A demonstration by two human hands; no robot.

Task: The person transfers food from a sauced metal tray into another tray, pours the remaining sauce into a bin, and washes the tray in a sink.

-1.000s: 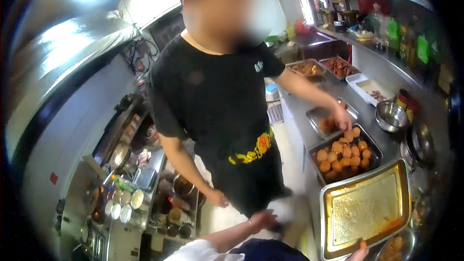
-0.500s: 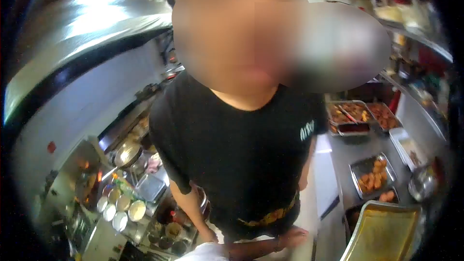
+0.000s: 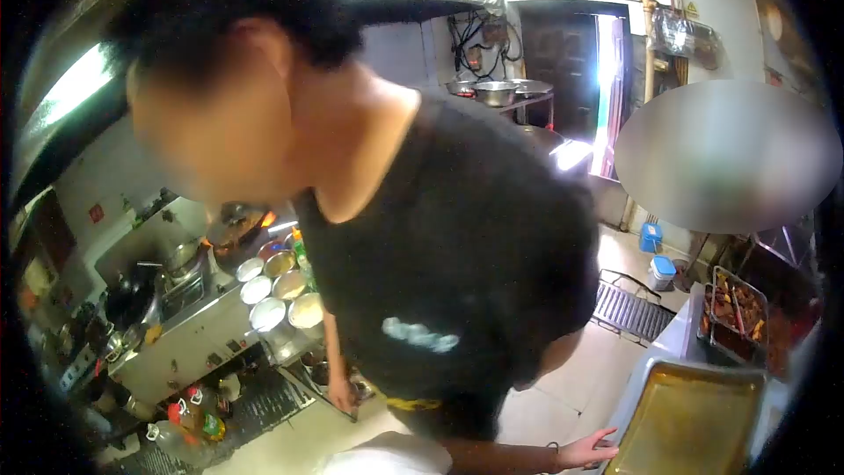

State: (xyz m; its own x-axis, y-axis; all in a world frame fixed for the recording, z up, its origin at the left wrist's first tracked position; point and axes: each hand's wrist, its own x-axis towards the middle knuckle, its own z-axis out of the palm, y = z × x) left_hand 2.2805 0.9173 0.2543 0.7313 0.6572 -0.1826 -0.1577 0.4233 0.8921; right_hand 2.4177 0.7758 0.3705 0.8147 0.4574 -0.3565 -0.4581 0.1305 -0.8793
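My left hand [image 3: 587,451] reaches out from a white sleeve at the bottom of the view, with a dark band at the wrist. Its fingers are apart, beside the left rim of a metal tray [image 3: 694,418]; whether they touch it I cannot tell. The tray is tilted and has a thin brownish-yellow film of liquid or grease on its bottom. My right hand is out of view. Close in front, a person in a black T-shirt [image 3: 448,255] leans toward the left, one arm hanging down.
Right of the person, a food tray [image 3: 737,308] stands on the counter. At left are a stove with a wok [image 3: 237,227], several metal pots [image 3: 268,314] and bottles [image 3: 207,413] on the floor. Farther back are a drain grate [image 3: 631,310] and blue-lidded tubs [image 3: 662,273].
The view has swung, showing the doorway and floor. The person has turned and bent to the left, arm off the counter. My left hand has moved right, up to the tray.
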